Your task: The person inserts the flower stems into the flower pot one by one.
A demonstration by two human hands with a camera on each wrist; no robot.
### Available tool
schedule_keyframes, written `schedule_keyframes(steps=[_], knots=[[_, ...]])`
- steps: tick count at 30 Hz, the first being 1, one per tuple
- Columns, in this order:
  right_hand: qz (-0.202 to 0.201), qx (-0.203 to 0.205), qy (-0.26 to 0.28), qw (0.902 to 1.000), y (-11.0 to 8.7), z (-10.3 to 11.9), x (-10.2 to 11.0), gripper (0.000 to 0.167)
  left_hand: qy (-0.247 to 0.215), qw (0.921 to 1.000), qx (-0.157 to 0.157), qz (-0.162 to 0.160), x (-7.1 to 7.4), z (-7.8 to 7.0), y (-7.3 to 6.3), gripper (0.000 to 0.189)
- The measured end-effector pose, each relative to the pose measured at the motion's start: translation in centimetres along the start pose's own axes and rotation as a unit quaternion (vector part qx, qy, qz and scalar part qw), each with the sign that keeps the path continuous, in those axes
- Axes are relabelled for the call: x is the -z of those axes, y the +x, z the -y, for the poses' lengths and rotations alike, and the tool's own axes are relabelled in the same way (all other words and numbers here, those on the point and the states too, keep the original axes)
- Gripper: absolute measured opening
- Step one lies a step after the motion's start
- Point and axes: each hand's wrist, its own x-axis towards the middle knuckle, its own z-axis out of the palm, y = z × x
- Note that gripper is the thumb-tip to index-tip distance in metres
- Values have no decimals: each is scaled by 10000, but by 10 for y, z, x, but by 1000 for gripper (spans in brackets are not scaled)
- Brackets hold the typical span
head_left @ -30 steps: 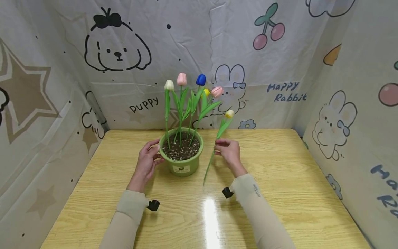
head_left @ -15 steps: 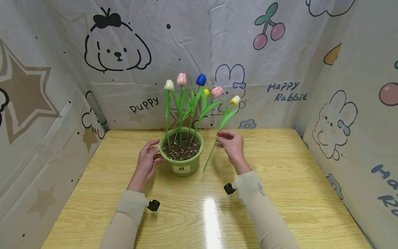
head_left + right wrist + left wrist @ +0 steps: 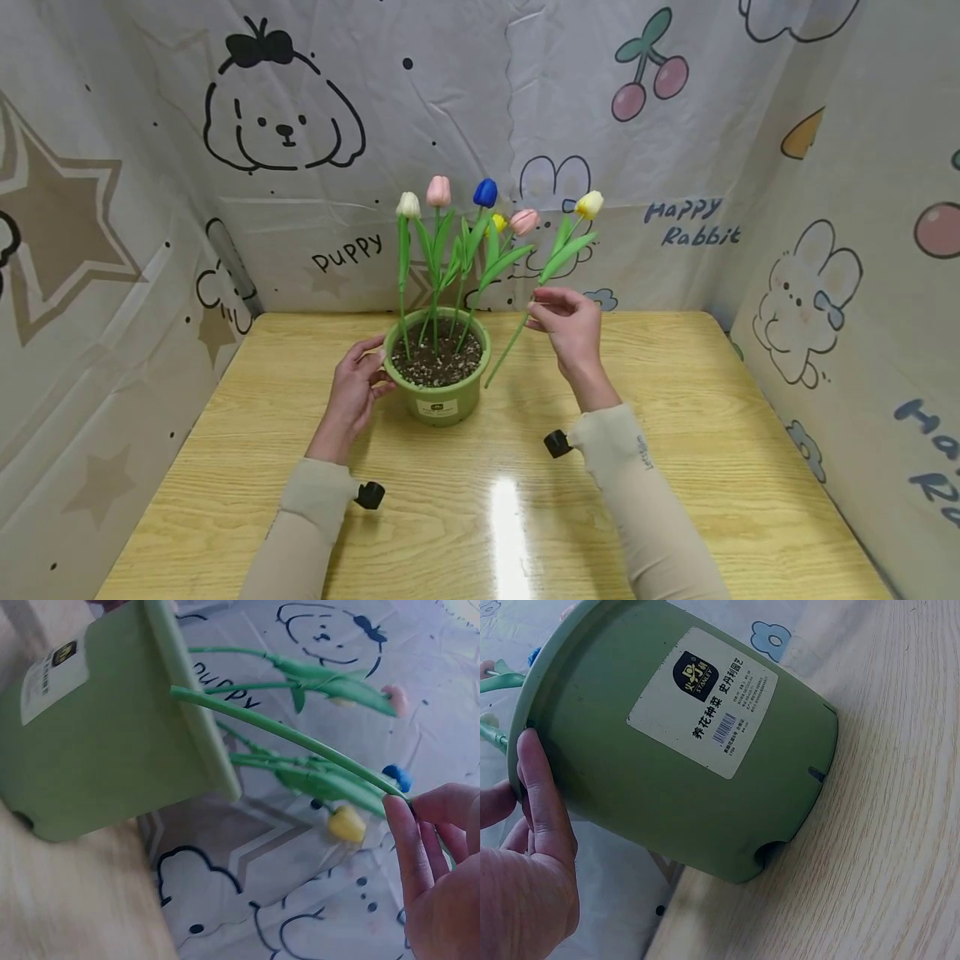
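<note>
A green flower pot (image 3: pixel 442 404) filled with dark, white-flecked soil (image 3: pixel 437 362) stands on the table. Several artificial tulips rise from the soil: a white tulip (image 3: pixel 408 205), a pink tulip (image 3: pixel 438 192), a blue tulip (image 3: pixel 485 192), a yellow tulip (image 3: pixel 498 222) and a second pink one. My left hand (image 3: pixel 352 387) grips the pot's rim (image 3: pixel 526 705) at its left side. To the right of the pot, my right hand (image 3: pixel 570 329) pinches the stem of a pale yellow tulip (image 3: pixel 588 205), which tilts with its bloom up and right. Its bare stem end (image 3: pixel 184 693) hangs near the pot's rim.
The wooden table (image 3: pixel 675 433) reaches back to a printed cloth (image 3: pixel 450 100), which also hangs at both sides. A white label (image 3: pixel 705 701) is on the pot's front. Small black cameras (image 3: pixel 557 443) sit at both wrists.
My right hand has risen and moved slightly right with the pale yellow tulip, lifting its stem end from below the pot's base level to beside its wall. The left hand and pot have stayed put.
</note>
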Motion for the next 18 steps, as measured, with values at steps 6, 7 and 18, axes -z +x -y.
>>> schedule_keyframes(steps=[6,7,18], knots=[[-82,301,241,9992,-1,11,-10,24,18,10000,-21,-1,1,1,1,40],[-91,354,273,9990,-2,12,-12,23,19,10000,-21,-2,1,1,1,40],[-50,760,336,9965,0,5,-34,20,-13,10000,-14,-47,0,2,2,38]])
